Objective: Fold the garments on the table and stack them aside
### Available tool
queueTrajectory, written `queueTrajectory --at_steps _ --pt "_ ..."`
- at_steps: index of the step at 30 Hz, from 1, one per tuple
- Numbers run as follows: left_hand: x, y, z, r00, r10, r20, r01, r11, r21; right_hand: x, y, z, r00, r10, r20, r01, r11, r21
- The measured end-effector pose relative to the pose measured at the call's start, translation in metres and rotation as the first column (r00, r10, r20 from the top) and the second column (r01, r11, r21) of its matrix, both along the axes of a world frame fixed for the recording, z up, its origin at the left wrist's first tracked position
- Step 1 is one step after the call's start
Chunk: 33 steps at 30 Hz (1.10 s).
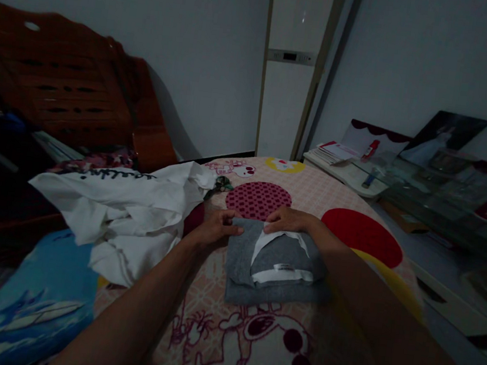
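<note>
A grey T-shirt (pixel 243 259), folded into a compact rectangle, lies on the patterned cloth in front of me. Its neckline faces up, showing white trim and a small white label. My left hand (pixel 218 227) is at the far left corner, with the thumb over the fabric and the fingers bent around the edge. Along the far edge, my right hand (pixel 290 219) grips the shirt near the white trim, its fingertips partly hidden behind the fold. To the left, a crumpled white garment (pixel 142 211) with dark lettering lies close to my left forearm.
The patterned cloth (pixel 205 349) covers the surface below. A blue item with a shark print (pixel 38 293) hangs at the lower left. Behind stand a wooden bench (pixel 60 83) and a tall white appliance (pixel 284 104). A glass-topped cabinet (pixel 437 194) on the right carries papers and a cup.
</note>
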<state>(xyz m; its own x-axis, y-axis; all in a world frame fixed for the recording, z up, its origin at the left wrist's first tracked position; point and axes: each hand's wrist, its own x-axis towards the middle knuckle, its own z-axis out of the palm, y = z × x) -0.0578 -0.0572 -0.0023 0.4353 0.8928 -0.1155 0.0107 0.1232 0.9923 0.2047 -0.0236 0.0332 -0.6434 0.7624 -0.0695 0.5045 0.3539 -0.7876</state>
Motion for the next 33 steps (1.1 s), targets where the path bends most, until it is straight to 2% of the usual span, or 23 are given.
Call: queueTrajectory --at_steps 2,3,5,8,10,13,15,18,21,25,28,30,33 --pt "0.0 0.0 -0.003 1.0 0.008 0.029 -0.008 1.0 -0.009 -0.003 0.0 0.006 0.988 0.124 0.093 -0.112 0.986 -0.126" --pt "0.0 0.001 -0.005 0.999 0.006 0.038 -0.006 1.0 -0.016 -0.005 -0.002 0.008 0.983 0.143 0.115 -0.124 0.979 -0.159" --pt "0.001 0.001 -0.009 0.998 0.005 0.058 -0.003 1.0 -0.025 -0.009 -0.008 0.012 0.983 0.122 0.139 -0.102 0.984 -0.143" --pt "0.005 0.004 -0.016 0.994 0.037 0.106 -0.036 0.999 -0.012 -0.006 -0.014 0.017 0.988 0.07 0.138 -0.064 0.997 -0.049" --pt "0.007 0.006 -0.019 0.986 0.113 0.125 -0.114 0.994 0.002 0.006 -0.013 0.019 0.99 0.011 0.141 -0.018 0.999 0.049" --pt "0.009 0.007 -0.021 0.968 0.234 0.094 -0.236 0.972 0.007 0.039 -0.005 0.021 0.957 -0.192 0.216 0.142 0.963 0.23" --pt "0.009 0.007 -0.019 0.967 0.253 0.038 -0.254 0.967 0.031 0.067 0.001 0.022 0.859 -0.412 0.305 0.302 0.887 0.349" --pt "0.007 0.008 -0.019 0.976 0.213 -0.047 -0.207 0.972 0.109 0.11 0.006 0.019 0.59 -0.695 0.412 0.49 0.713 0.501" --pt "0.005 0.011 -0.023 0.98 0.163 -0.111 -0.144 0.977 0.158 0.147 0.004 0.014 0.38 -0.816 0.436 0.605 0.576 0.55" --pt "0.003 0.014 -0.028 0.981 0.124 -0.15 -0.098 0.98 0.171 0.181 -0.002 0.012 0.24 -0.895 0.375 0.689 0.429 0.584" --pt "0.004 0.014 -0.026 0.977 0.133 -0.164 -0.102 0.977 0.188 0.197 -0.003 0.015 0.153 -0.931 0.331 0.689 0.341 0.64" --pt "0.004 0.012 -0.023 0.974 0.137 -0.181 -0.099 0.973 0.208 0.205 -0.001 0.017 0.125 -0.939 0.322 0.676 0.318 0.665" --pt "0.004 0.01 -0.019 0.966 0.143 -0.217 -0.092 0.97 0.226 0.211 0.003 0.018 0.108 -0.937 0.331 0.656 0.317 0.684"
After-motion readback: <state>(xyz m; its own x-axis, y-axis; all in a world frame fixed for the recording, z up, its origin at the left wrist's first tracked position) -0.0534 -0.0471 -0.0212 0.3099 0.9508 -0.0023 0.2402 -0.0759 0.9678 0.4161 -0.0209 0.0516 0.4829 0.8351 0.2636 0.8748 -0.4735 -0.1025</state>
